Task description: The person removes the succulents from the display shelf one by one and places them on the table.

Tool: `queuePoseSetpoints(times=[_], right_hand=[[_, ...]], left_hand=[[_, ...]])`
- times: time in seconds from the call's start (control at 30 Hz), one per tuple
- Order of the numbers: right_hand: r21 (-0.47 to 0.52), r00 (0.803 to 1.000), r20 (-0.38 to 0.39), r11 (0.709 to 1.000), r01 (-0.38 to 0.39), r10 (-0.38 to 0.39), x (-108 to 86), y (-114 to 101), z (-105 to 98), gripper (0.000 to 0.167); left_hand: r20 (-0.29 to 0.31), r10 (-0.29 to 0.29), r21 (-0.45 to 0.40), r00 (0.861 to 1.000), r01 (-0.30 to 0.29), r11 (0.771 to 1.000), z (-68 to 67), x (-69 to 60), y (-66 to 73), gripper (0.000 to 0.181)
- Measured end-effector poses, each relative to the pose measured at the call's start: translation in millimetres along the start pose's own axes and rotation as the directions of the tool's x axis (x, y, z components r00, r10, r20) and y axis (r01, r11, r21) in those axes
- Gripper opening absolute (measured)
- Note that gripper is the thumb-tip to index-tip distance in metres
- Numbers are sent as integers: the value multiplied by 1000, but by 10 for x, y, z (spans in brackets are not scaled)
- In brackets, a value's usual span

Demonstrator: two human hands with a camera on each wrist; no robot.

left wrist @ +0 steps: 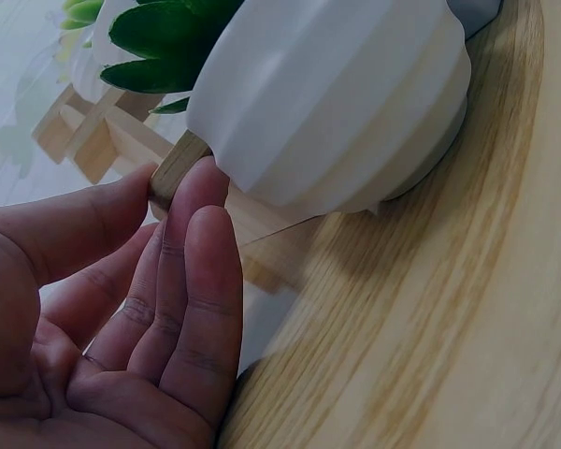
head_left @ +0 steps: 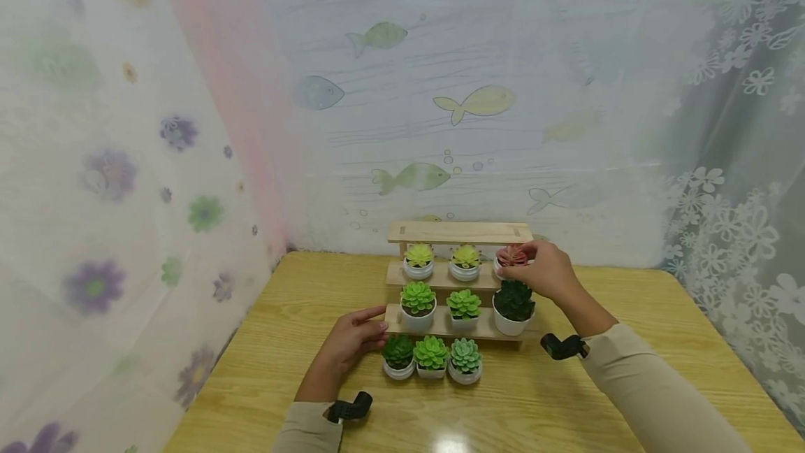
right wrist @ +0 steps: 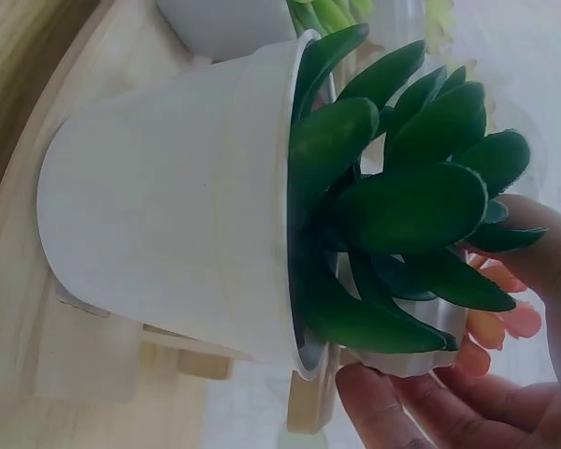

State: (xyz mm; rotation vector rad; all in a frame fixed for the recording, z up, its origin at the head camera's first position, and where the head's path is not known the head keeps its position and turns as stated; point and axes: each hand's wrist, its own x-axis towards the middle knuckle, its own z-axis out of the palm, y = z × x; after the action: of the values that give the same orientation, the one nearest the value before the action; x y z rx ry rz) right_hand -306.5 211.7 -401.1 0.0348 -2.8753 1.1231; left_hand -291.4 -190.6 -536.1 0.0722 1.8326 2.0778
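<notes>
A wooden tiered stand (head_left: 459, 232) holds potted succulents on its middle and lower tiers. At the right of the middle tier, my right hand (head_left: 549, 271) holds the white pot of a red succulent (head_left: 512, 255); in the right wrist view the fingers (right wrist: 374, 402) touch that pot behind a dark green succulent (right wrist: 411, 206). My left hand (head_left: 349, 341) pinches the left end of the lower tier (left wrist: 179, 170) between thumb and fingertips, beside a white ribbed pot (left wrist: 337, 103) in the left wrist view.
On the table (head_left: 302, 292), in front of the stand, are a dark green succulent (head_left: 398, 354), a bright green one (head_left: 431, 354) and a pale green one (head_left: 465, 357). A printed curtain (head_left: 402, 124) hangs behind the table.
</notes>
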Motion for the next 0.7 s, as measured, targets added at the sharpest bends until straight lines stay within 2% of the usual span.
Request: queuePoseSetpoints(times=[0.37,0.7], right_hand=[[-1,1000,-19,1000,4,-4,7,-12,17,71],[-10,996,-72,998,60,-61,-28,-76,-47,73]], left_hand=[[0,1,3,1000,-1,1000,10,-6,1,58],[0,-1,-1,1000,1,1000,13,-16,6,58]])
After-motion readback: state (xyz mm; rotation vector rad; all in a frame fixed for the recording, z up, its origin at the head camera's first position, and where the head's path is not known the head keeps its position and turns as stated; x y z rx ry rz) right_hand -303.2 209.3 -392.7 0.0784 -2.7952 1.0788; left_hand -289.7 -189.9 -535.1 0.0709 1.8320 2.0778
